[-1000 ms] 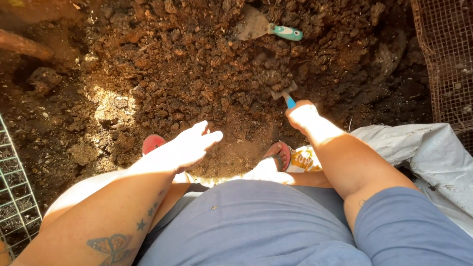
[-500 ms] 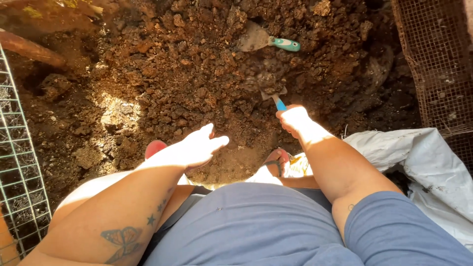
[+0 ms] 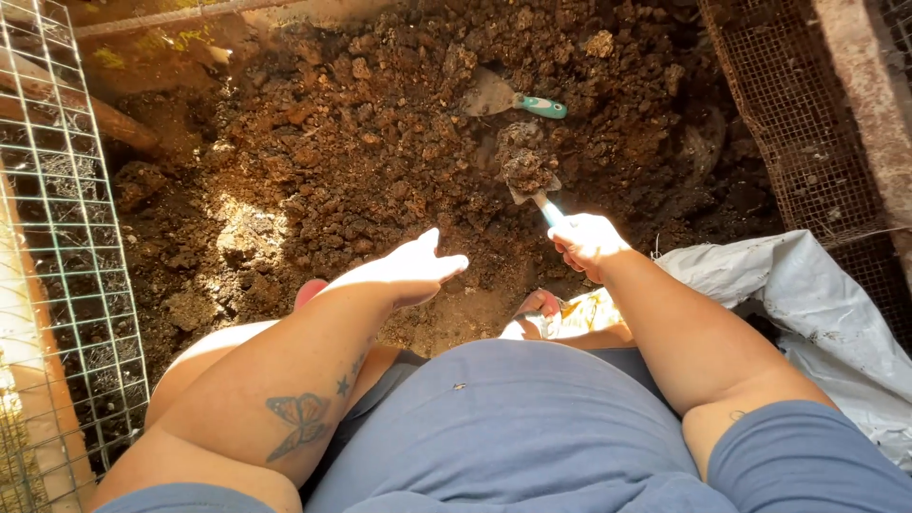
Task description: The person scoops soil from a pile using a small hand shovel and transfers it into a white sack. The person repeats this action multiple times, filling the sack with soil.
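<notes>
My right hand [image 3: 586, 243] grips the blue handle of a small garden trowel [image 3: 532, 186]. Its blade is raised and heaped with clumped brown soil. My left hand [image 3: 418, 269] hovers flat over the dirt with fingers extended, holding nothing. A second trowel [image 3: 513, 99] with a teal handle lies on the loose soil [image 3: 361, 152] farther away. My feet in pink sandals [image 3: 309, 291] stand at the near edge of the dug patch.
A wire grid panel [image 3: 66, 247] stands along the left side. Fine rusty mesh [image 3: 788, 123] borders the right. A white plastic sack [image 3: 807, 294] lies at the right near my leg. A brown pipe or root [image 3: 104, 119] crosses the upper left.
My right hand has lifted the trowel, now carrying a load of soil. The view shifted, so the wire grid on the left shows more. My left hand stays extended.
</notes>
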